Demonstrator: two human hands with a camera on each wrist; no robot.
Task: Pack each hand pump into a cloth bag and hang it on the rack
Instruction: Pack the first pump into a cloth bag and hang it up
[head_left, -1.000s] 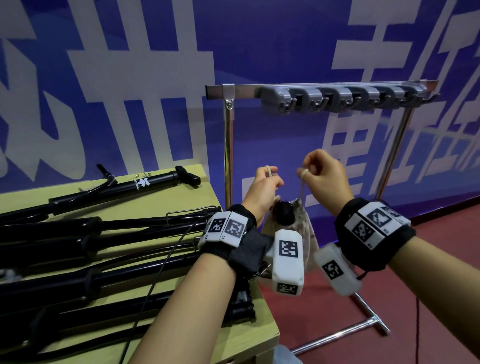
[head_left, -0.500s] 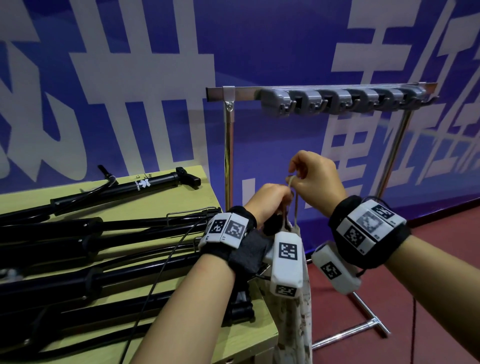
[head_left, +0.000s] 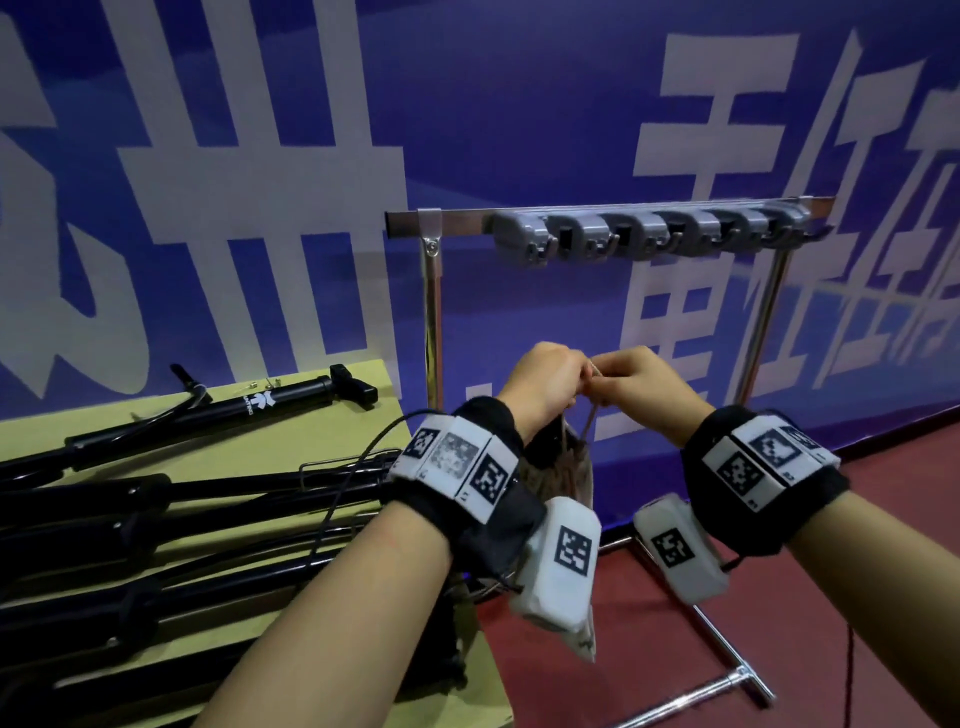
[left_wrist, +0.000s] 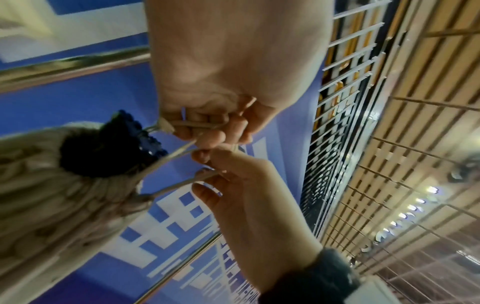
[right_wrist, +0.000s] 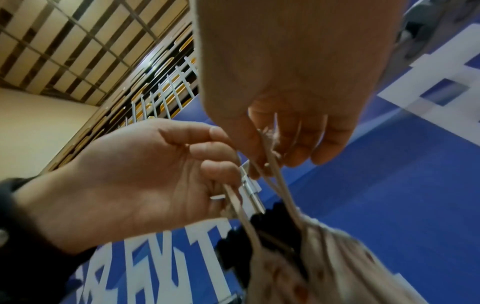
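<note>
Your two hands have come together since a second ago: then they held the drawstring apart at either side of the bag, now your left hand (head_left: 545, 387) and right hand (head_left: 641, 389) meet knuckle to knuckle just above the cloth bag (head_left: 563, 473). Both are closed on the drawstring (left_wrist: 179, 152); the wrist views show your fingers curled round the tan cords, left fingers (right_wrist: 215, 148) pinching one run and right fingers (left_wrist: 205, 156) pinching the other.

The bag's mouth is gathered tight, so the pull seems to have done its work. The black head of the hand pump (left_wrist: 124, 144) pokes out of the puckered opening, and the bag hangs in the air beside the table edge, below the rack (head_left: 613, 221) and well short of its grey hooks (head_left: 524, 244).

This one looks packed; what remains is collecting the cords into one loop and lifting it to a hook. More pumps (head_left: 218, 415) lie on the table (head_left: 311, 441) unbagged, so the job is early.
</note>
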